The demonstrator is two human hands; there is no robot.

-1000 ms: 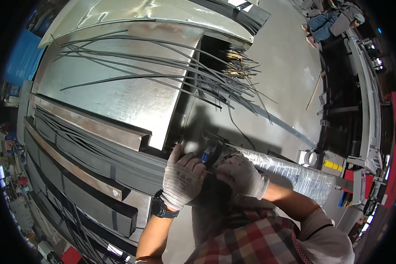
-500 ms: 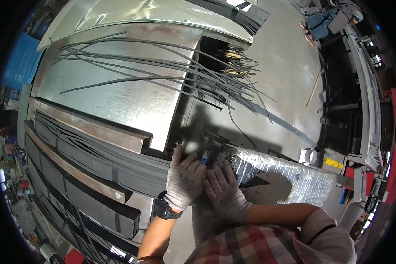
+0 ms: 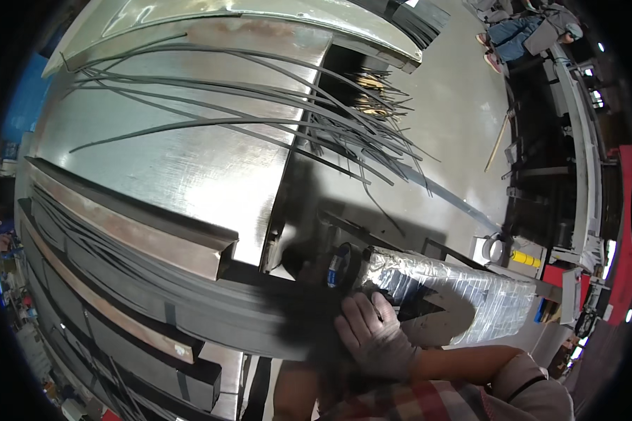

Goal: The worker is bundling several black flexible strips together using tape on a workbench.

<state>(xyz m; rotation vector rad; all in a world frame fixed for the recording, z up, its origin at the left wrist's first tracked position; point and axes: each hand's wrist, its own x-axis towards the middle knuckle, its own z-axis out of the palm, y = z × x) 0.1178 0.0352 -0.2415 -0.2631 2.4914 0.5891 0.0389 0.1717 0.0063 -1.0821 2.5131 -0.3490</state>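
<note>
Right hand [image 3: 373,339], gloved, lies flat beside the foil-wrapped block [image 3: 456,295], fingers [image 3: 358,316] loosely spread. Left hand blurred; its fingers can't be made out.

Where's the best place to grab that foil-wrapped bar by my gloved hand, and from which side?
Probably at the near end of the foil-wrapped bar, just right of the gloved right hand. Come from above, fingers wrapping across its width: it lies flat and long, running off to the right, so its top and sides look free while the underside rests on the metal surface.

glossy bare metal sheet [image 3: 182,161], crinkled shiny foil wrap [image 3: 456,291], matt knitted cloth glove on right hand [image 3: 376,340]
</note>
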